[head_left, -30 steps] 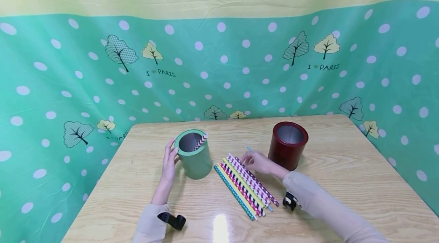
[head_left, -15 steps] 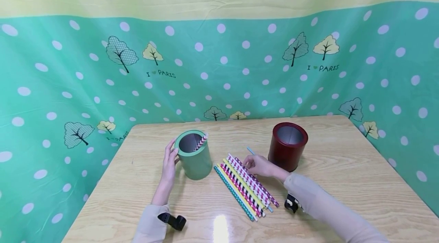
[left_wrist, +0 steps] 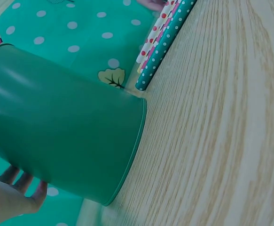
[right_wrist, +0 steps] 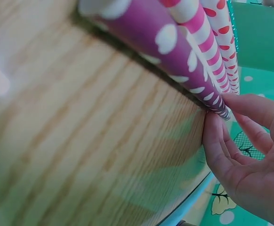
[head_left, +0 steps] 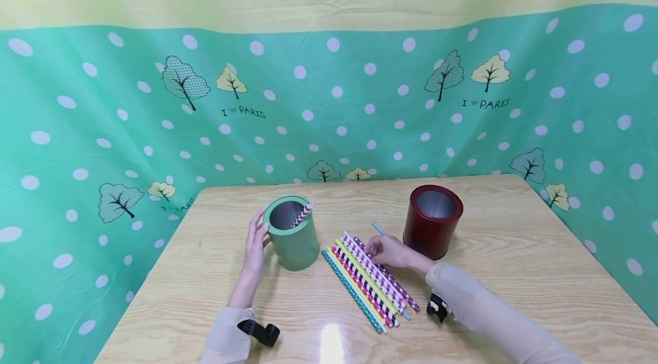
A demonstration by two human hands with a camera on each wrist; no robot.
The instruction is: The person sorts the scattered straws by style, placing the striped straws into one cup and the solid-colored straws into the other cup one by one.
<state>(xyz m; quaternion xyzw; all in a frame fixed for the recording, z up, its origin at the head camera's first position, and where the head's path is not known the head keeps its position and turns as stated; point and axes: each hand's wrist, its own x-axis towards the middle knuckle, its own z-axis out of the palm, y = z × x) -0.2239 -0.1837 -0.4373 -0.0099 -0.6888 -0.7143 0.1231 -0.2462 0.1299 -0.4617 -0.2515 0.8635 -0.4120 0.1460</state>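
Observation:
A green cup (head_left: 294, 241) stands on the wooden table (head_left: 514, 272) with one red-and-white striped straw (head_left: 302, 214) leaning inside it. My left hand (head_left: 255, 244) rests against the cup's left side with straight fingers; in the left wrist view its fingertips (left_wrist: 14, 188) show behind the cup (left_wrist: 57, 132). Several patterned paper straws (head_left: 362, 284) lie side by side to the right of the cup. My right hand (head_left: 388, 251) is on the far end of the row. In the right wrist view my thumb and a finger (right_wrist: 249, 106) pinch the purple dotted straw (right_wrist: 165, 52).
A dark red cup (head_left: 432, 227) stands upright just right of my right hand. A light blue straw tip (head_left: 377, 228) pokes out behind the hand. A green dotted cloth (head_left: 360, 101) hangs behind the table. The table's left edge is close to the green cup.
My right hand has slid a little nearer along the straws. The left hand and both cups have stayed put. The head view has tilted slightly.

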